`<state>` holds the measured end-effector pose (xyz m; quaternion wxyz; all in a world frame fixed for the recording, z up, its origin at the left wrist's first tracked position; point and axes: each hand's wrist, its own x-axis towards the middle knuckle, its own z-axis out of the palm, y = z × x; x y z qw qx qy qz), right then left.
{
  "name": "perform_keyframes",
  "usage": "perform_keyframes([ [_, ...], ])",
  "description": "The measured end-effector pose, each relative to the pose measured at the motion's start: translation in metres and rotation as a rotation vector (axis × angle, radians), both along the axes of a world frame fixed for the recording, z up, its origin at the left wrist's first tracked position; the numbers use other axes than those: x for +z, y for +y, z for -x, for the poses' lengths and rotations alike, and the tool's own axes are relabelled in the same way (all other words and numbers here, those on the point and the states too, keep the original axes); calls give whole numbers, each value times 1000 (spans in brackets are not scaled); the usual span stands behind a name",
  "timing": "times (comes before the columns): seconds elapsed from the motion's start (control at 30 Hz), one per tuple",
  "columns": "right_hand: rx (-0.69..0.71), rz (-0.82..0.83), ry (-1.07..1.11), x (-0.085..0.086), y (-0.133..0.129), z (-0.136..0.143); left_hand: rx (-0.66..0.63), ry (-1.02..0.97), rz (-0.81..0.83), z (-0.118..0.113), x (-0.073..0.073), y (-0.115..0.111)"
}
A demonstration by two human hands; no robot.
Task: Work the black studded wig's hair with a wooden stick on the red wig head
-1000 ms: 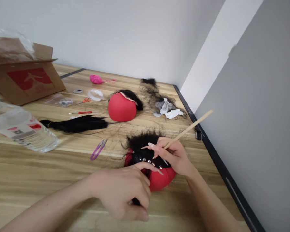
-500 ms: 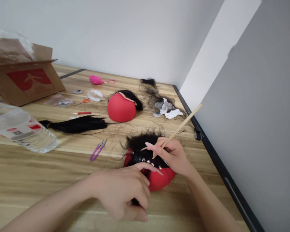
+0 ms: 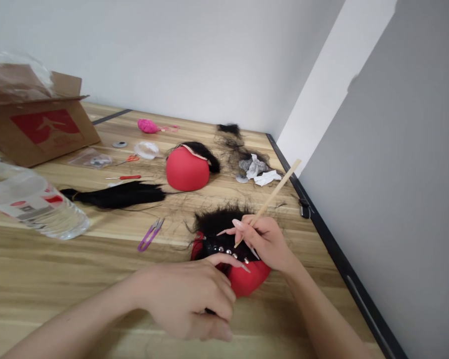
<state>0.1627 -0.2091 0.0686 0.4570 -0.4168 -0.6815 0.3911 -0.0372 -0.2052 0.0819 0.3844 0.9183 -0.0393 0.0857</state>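
Observation:
In front of me lies a red dome-shaped form (image 3: 250, 279) with black hair (image 3: 219, 219) bristling along its far side. A row of shiny round-headed pins (image 3: 228, 253) sits in the dark patch on it. My right hand (image 3: 267, 239) grips a thin wooden stick (image 3: 275, 193), its lower tip down among the pins. My left hand (image 3: 189, 299) has its index finger stretched over the form's near side. Its other fingers are curled in, and a bit of something black shows between them; what they hold is mostly hidden.
Purple thread snips (image 3: 150, 235) and a tied black hair bundle (image 3: 115, 194) lie left. Behind are a second red dome (image 3: 187, 169) with hair, crumpled white paper (image 3: 267, 177) and a red-handled tool (image 3: 130, 177). A water bottle (image 3: 33, 199) and cardboard box (image 3: 41, 132) stand left.
My right hand has tilted the wooden stick slightly, its upper end shifting left. My left hand's curled fingers have moved a little to the right, index finger still over the red form.

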Motion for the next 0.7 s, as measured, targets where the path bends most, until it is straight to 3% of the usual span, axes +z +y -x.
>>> perform_keyframes([
  [0.13,-10,33,14,-2,0,-1,149,-47,36,8,20,-3],
  [0.27,-30,81,37,0,-1,0,439,-169,-27,17,29,-1],
  [0.37,-46,119,66,1,-1,1,595,-152,-281,16,21,5],
  [0.5,-75,150,126,0,0,1,609,-78,-673,8,2,10],
  [0.7,-71,206,206,-2,0,4,590,-96,-862,-2,-12,12],
])
